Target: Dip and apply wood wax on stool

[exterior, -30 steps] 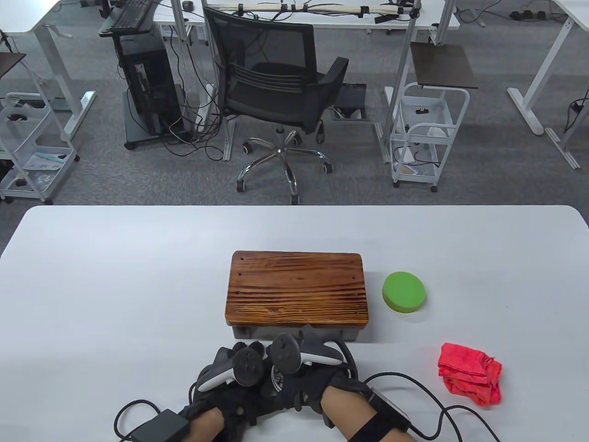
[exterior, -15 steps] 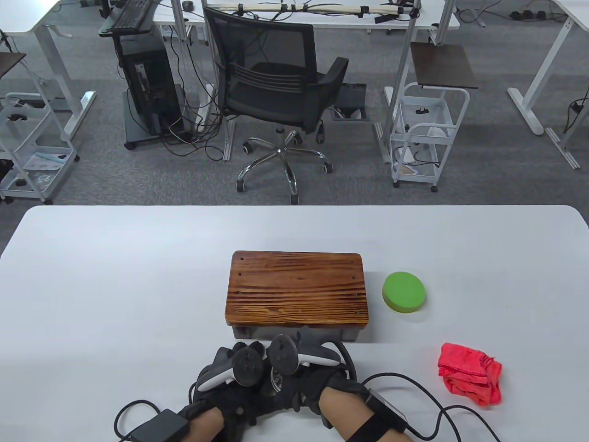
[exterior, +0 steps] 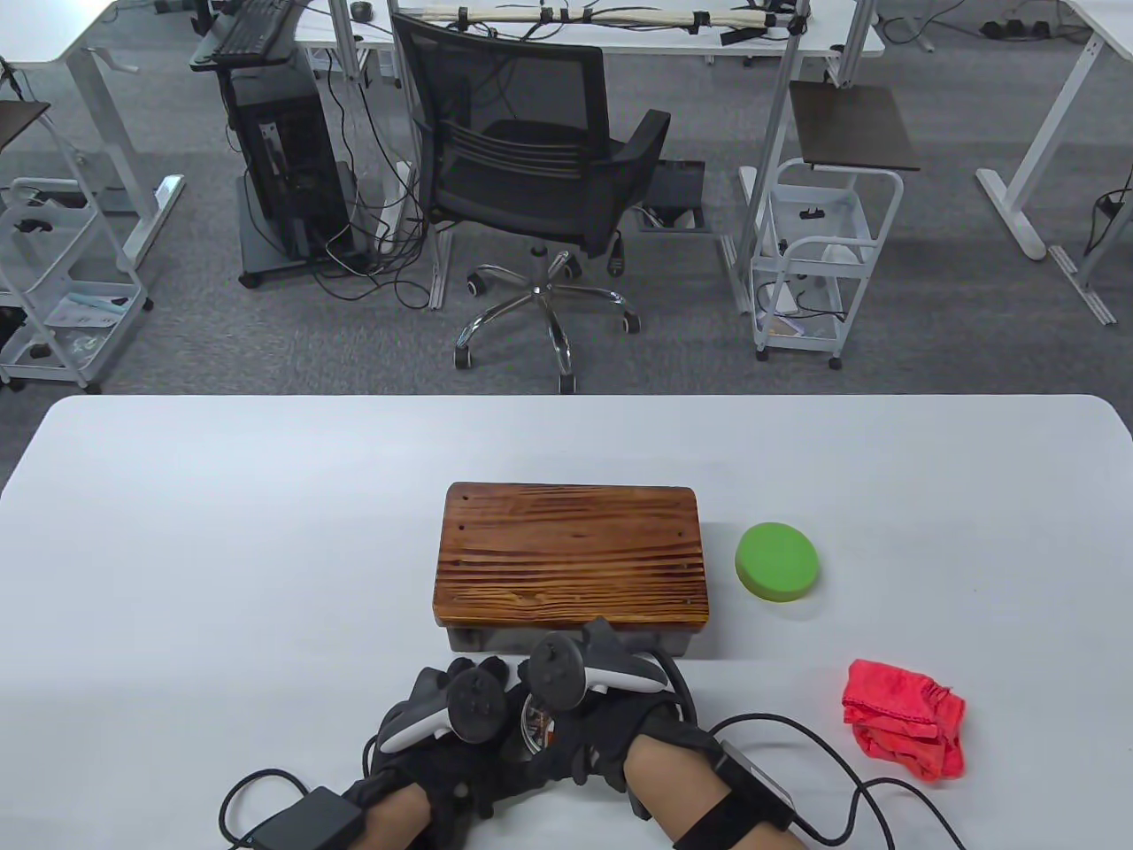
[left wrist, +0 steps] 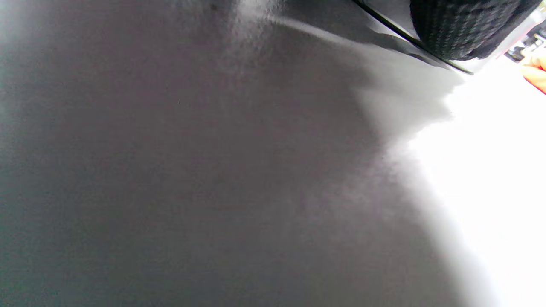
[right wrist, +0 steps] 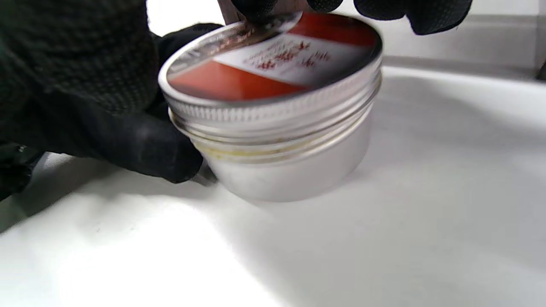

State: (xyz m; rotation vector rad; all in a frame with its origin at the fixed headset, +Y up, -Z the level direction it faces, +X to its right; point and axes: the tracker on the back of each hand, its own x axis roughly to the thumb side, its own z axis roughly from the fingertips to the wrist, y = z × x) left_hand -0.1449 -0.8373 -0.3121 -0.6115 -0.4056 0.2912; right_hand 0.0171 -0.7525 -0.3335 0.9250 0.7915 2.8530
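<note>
The table view looks down from above the near edge of the white table point(exterior: 221, 531), facing the far side; it takes in the whole tabletop and the office floor beyond.

The left wrist view sits very close to the tabletop point(left wrist: 192, 170), facing almost flat onto it; most of the frame is shadowed blur, with a black gloved finger point(left wrist: 465, 25) at the top right corner.

The right wrist view sits low and close, looking along the tabletop at the round silver metal tin with a red and white label point(right wrist: 277, 115).

Shared ground: this tin point(exterior: 537, 722) shows between both hands in the table view. All three views show the tabletop.
</note>
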